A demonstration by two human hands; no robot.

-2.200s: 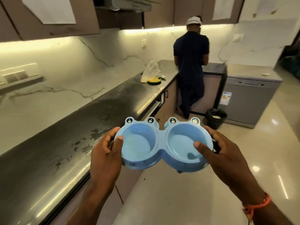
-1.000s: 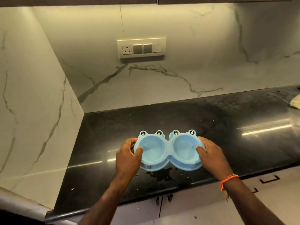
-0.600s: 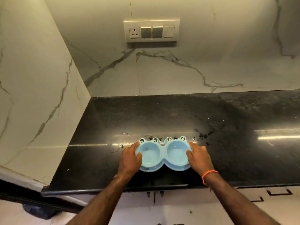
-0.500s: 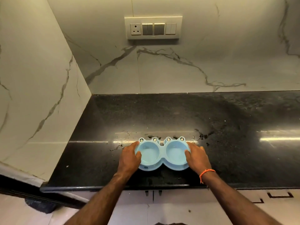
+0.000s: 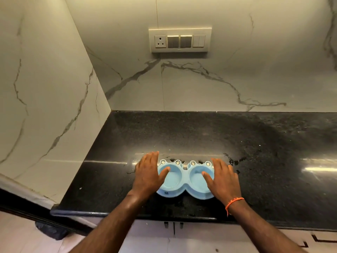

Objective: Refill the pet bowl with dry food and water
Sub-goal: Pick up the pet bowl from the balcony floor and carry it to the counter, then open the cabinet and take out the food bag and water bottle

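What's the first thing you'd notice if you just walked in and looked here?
The light blue double pet bowl with little frog eyes, sitting near the front edge of the black countertop. The left hand and the right hand lie over its two ends, fingers straight. Both cups look empty, and a switch panel sits on the marble wall above.

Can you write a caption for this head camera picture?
Both hands, left and right, rest open on an empty blue double pet bowl on a black counter.

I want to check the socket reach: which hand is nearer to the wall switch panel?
Left, slightly. The left hand lies below the switch panel, a little leftward; the right hand lies below and farther rightward.
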